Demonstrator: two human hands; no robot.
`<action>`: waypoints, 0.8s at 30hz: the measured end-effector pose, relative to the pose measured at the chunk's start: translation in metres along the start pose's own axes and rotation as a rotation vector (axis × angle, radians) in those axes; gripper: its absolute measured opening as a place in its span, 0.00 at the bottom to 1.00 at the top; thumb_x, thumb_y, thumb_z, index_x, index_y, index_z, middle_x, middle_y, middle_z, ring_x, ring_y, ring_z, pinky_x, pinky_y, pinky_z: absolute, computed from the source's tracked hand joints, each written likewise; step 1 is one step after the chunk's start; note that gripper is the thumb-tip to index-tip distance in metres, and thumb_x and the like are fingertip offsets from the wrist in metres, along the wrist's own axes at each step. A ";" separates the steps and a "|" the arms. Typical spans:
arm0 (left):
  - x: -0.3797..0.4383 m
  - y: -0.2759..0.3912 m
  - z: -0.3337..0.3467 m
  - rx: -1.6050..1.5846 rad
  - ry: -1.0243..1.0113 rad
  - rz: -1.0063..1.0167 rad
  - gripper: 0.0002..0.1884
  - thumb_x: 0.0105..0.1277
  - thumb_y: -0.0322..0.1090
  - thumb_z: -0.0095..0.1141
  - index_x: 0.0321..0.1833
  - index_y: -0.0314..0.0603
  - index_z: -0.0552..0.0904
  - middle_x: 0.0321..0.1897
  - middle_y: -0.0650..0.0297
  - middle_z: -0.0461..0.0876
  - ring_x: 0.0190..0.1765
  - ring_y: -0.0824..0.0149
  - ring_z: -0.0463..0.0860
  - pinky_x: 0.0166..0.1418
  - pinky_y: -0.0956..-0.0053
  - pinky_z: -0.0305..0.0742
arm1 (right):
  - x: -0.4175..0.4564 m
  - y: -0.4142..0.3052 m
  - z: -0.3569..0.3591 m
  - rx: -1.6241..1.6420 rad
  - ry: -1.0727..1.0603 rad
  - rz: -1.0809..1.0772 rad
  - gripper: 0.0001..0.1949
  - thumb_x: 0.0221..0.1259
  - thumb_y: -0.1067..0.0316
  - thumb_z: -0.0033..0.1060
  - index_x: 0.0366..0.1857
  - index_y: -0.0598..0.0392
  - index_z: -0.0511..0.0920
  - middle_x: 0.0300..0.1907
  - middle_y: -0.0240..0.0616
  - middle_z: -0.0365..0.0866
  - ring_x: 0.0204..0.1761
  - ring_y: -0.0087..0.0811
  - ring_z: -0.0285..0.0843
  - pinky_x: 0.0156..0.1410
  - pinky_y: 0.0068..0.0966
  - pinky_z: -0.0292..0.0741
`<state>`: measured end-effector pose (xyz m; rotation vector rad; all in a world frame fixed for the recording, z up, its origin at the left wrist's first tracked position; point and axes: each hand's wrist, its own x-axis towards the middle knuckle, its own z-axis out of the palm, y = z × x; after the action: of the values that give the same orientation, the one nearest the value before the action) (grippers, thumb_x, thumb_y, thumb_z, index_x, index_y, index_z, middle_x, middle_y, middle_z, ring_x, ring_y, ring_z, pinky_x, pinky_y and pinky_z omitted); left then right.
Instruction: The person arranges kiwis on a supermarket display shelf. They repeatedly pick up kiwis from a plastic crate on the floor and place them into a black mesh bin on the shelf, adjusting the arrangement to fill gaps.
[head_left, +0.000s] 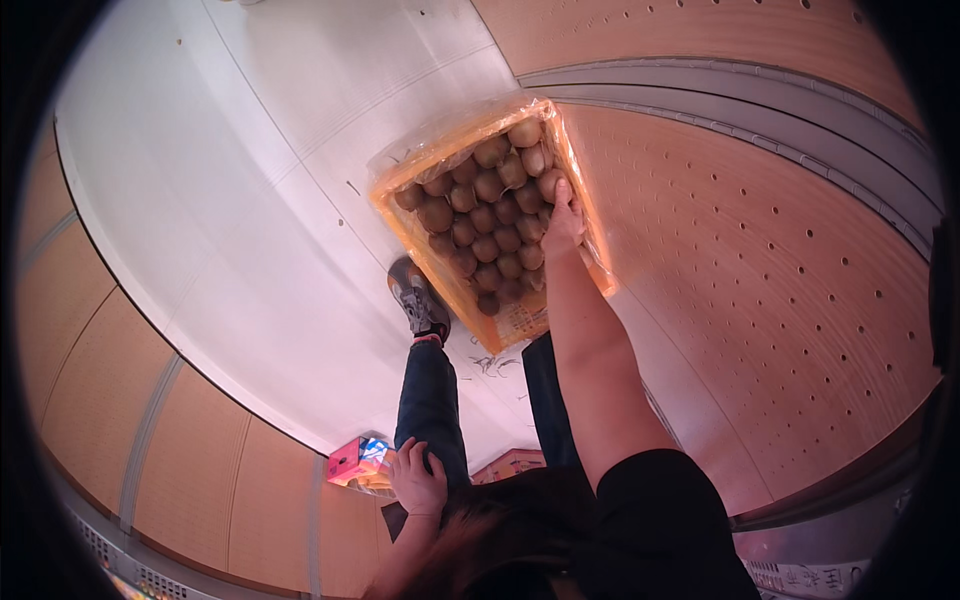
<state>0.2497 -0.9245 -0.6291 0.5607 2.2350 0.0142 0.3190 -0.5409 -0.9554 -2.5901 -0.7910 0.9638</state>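
An orange plastic crate (442, 280), lined with clear plastic film (420, 142), stands on the white floor in front of me. Rows of brown, round fruit that look like kiwifruit (485, 219) fill most of it. Inside the crate's right side, my right hand (564, 221) has its thumb against one kiwifruit (550, 183) and appears to grip it; the other fingers are mostly hidden. My left hand (417, 477) holds nothing and rests on my left trouser leg (427, 397), fingers a little apart.
My left shoe (417, 296) is beside the crate. A perforated wood-look panel (750, 247) rises at the right. Behind my left hand sits a pink printed box (352, 461), with another printed box (512, 463) between my legs. More panels (195, 457) line the left.
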 end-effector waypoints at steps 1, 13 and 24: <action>0.001 -0.001 0.001 0.003 0.005 0.003 0.11 0.59 0.33 0.56 0.45 0.44 0.79 0.51 0.58 0.79 0.55 0.54 0.77 0.58 0.59 0.69 | 0.004 -0.001 0.001 0.011 -0.024 0.039 0.35 0.43 0.38 0.75 0.54 0.51 0.80 0.62 0.41 0.71 0.65 0.37 0.66 0.70 0.33 0.64; 0.004 0.008 -0.002 0.048 0.012 0.044 0.10 0.60 0.33 0.56 0.44 0.43 0.80 0.51 0.58 0.79 0.53 0.54 0.78 0.57 0.59 0.70 | -0.019 0.024 -0.007 -0.151 -0.111 -0.418 0.29 0.43 0.57 0.79 0.54 0.45 0.80 0.72 0.49 0.41 0.72 0.48 0.51 0.74 0.35 0.61; 0.004 0.003 -0.002 0.046 0.006 0.036 0.08 0.60 0.33 0.56 0.42 0.43 0.80 0.50 0.59 0.80 0.53 0.54 0.77 0.58 0.59 0.69 | -0.034 0.027 -0.039 -0.848 -0.008 -0.647 0.35 0.54 0.55 0.67 0.68 0.43 0.62 0.62 0.51 0.60 0.65 0.53 0.59 0.65 0.46 0.65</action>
<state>0.2470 -0.9201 -0.6300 0.6272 2.2360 -0.0170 0.3337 -0.5849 -0.9201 -2.5582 -2.2381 0.4795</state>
